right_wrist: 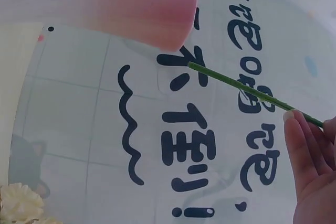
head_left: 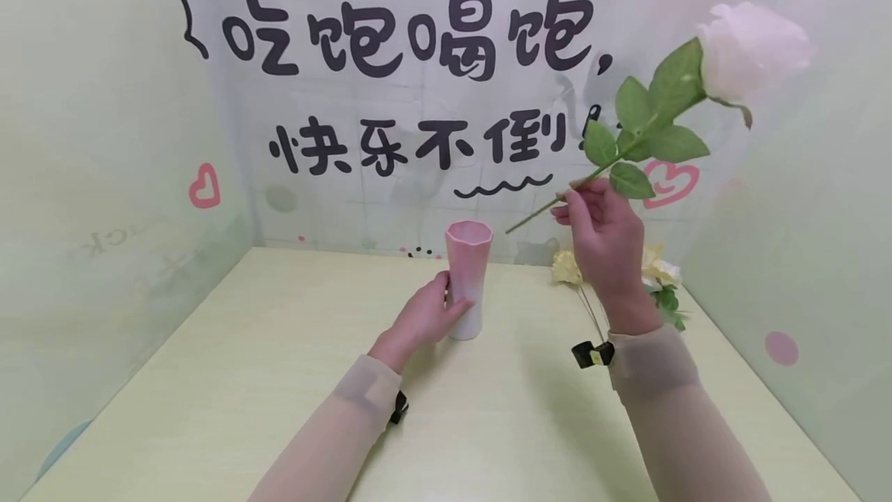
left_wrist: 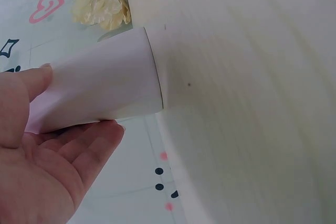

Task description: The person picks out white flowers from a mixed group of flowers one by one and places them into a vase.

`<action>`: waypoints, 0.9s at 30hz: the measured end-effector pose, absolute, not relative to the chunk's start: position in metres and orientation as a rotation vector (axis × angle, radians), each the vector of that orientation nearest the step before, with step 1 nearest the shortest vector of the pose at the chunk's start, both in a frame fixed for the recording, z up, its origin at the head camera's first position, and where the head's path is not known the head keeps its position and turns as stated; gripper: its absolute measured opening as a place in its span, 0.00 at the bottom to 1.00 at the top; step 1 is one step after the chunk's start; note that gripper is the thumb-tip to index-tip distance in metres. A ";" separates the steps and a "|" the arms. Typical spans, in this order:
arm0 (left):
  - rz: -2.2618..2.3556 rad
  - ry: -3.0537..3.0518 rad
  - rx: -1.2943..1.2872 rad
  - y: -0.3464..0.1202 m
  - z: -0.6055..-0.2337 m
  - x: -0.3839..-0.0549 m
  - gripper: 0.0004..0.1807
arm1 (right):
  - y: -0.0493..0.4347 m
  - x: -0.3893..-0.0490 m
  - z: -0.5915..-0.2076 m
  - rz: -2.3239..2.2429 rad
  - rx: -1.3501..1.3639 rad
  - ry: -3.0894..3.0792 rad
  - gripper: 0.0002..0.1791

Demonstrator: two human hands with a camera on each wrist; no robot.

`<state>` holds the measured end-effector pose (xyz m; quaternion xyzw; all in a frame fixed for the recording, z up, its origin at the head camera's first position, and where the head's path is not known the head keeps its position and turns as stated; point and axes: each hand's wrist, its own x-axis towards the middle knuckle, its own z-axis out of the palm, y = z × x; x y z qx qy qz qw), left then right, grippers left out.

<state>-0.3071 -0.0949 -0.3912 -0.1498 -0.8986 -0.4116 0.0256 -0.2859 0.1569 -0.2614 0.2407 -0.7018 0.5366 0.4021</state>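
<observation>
A pink-to-white vase (head_left: 467, 281) with an angular rim stands upright on the table. My left hand (head_left: 421, 314) holds it around the lower half, thumb on the near side; the left wrist view shows that hand (left_wrist: 52, 156) with thumb and fingers on opposite sides of the vase (left_wrist: 105, 80). To the right and higher up, my right hand (head_left: 612, 246) pinches the stem of a pale pink rose (head_left: 753, 53) with green leaves. The rose slants, bloom up to the right; in the right wrist view its stem (right_wrist: 236, 83) ends close to the vase's rim (right_wrist: 186, 14).
Cream and white flowers (head_left: 567, 266) with green leaves lie on the right side of the table (head_left: 313, 393), partly hidden behind my right arm. A wall with black lettering (head_left: 446, 45) closes off the back, and pale side walls flank the table.
</observation>
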 end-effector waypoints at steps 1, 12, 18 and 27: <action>-1.274 -2.780 -0.461 -0.095 -0.391 -0.307 0.37 | 0.153 -0.287 -0.261 1.390 0.615 -1.747 0.09; -1.302 -2.800 -0.431 -0.095 -0.392 -0.306 0.39 | 0.118 -0.301 -0.275 1.211 0.672 -1.942 0.08; -1.313 -2.798 -0.434 -0.094 -0.389 -0.304 0.39 | 0.107 -0.305 -0.284 1.123 0.563 -2.233 0.10; -1.285 -2.805 -0.437 -0.095 -0.390 -0.305 0.39 | 0.099 -0.311 -0.293 1.044 0.541 -2.383 0.12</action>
